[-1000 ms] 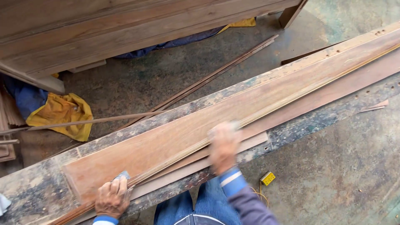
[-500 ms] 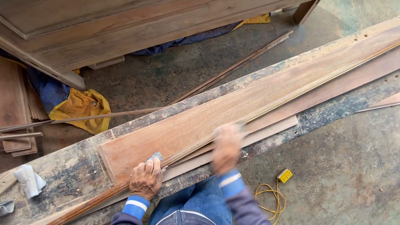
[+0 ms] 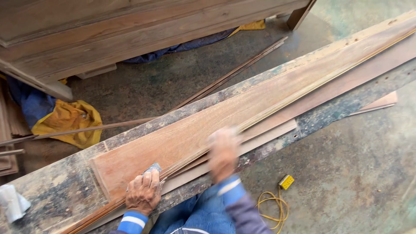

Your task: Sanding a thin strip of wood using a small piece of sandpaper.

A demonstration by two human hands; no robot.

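A long reddish wooden plank (image 3: 260,102) lies along a stained workbench (image 3: 56,190). A thin wooden strip (image 3: 303,86) runs along the plank's near edge. My left hand (image 3: 143,193) presses down on the strip's near end, fingers curled over a small grey pad (image 3: 151,168). My right hand (image 3: 223,151) is motion-blurred on the strip a little further along; what it holds is hidden by the blur. Flat thinner boards (image 3: 277,130) lie under the strip.
A big wooden furniture piece (image 3: 130,26) stands behind the bench. Thin strips (image 3: 234,71) and a yellow cloth (image 3: 69,119) lie on the concrete floor. A white rag (image 3: 11,203) sits on the bench's left end. A yellow plug box (image 3: 286,182) with cord (image 3: 268,208) lies near my legs.
My right hand has slid along the strip toward my left hand and stays blurred. The left hand keeps pressing the same spot. The view has shifted slightly.
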